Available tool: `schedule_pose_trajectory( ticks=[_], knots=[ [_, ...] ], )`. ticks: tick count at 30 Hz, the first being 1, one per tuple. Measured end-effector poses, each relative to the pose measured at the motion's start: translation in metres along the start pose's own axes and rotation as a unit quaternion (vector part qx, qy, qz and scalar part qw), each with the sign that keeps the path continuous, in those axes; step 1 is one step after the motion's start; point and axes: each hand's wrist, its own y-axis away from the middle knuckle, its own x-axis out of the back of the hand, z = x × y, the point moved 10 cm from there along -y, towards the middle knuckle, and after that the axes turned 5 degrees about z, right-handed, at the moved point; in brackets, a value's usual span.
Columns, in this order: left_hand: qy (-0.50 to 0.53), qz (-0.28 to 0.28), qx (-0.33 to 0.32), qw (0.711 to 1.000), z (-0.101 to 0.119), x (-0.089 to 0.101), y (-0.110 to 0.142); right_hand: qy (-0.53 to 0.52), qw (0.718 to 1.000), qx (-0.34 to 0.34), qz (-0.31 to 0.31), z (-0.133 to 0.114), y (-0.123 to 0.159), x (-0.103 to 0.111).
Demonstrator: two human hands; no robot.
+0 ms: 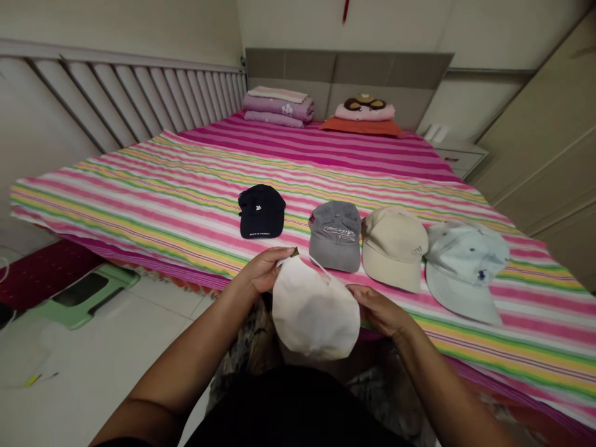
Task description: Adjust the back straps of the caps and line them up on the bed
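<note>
A white cap [311, 313] is held up in front of my body, near the bed's front edge. My left hand [267, 268] pinches its back strap beside a small brass-coloured buckle [294, 252]. On the cap's other side, my right hand [375, 305] grips the rim between thumb and fingers. Beyond my hands, several caps lie on the bed: a black cap [262, 211] at the left, a grey cap [335, 236], a beige cap [395, 248] and a pale blue cap [468, 267] at the right. The grey and beige caps touch or nearly touch.
A striped sheet [186, 186] covers the bed. Folded purple bedding [279, 110] and a pink pillow [365, 112] sit by the headboard [302, 68]. At the left, a green stool [79, 310] stands on the floor, below a white slatted rail [139, 99].
</note>
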Motion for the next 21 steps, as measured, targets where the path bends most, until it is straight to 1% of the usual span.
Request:
schedule_pose_trajectory(
  ticks=[2,4,6,8,10,11,13,14,16,18,19,21],
  knots=[
    [0.044,0.025,0.049,0.998,-0.003,0.013,-0.005,-0.057,0.998,0.002,-0.004,0.008,-0.005,-0.005],
    [0.072,0.039,0.063,0.995,-0.003,0.024,-0.009,-0.116,0.993,0.017,0.014,0.011,-0.012,-0.009],
    [0.101,0.04,0.026,0.994,0.004,0.033,-0.012,-0.159,0.986,0.03,0.043,0.012,-0.02,-0.012],
    [0.133,0.027,-0.039,0.99,0.013,0.041,-0.01,-0.181,0.981,0.027,0.067,0.013,-0.029,-0.014],
    [0.164,0.012,-0.096,0.982,0.015,0.05,-0.004,-0.192,0.978,0.02,0.081,0.014,-0.039,-0.015],
    [0.178,0.008,-0.112,0.978,0.013,0.055,-0.001,-0.196,0.976,0.021,0.088,0.013,-0.043,-0.015],
    [0.192,0.011,-0.102,0.976,0.0,0.065,0.003,-0.2,0.975,0.029,0.091,0.01,-0.05,-0.016],
    [0.195,0.015,-0.089,0.977,-0.007,0.069,0.004,-0.196,0.977,0.027,0.083,0.009,-0.052,-0.018],
    [0.192,0.026,-0.067,0.979,-0.016,0.074,0.005,-0.178,0.983,0.007,0.047,0.009,-0.054,-0.027],
    [0.183,0.034,-0.059,0.981,-0.017,0.076,0.005,-0.155,0.988,-0.022,0.003,0.009,-0.052,-0.038],
    [0.177,0.036,-0.056,0.982,-0.016,0.076,0.005,-0.147,0.989,-0.028,-0.009,0.008,-0.05,-0.042],
    [0.167,0.039,-0.048,0.984,-0.013,0.076,0.005,-0.143,0.99,-0.02,-0.009,0.0,-0.049,-0.043]
  ],
)
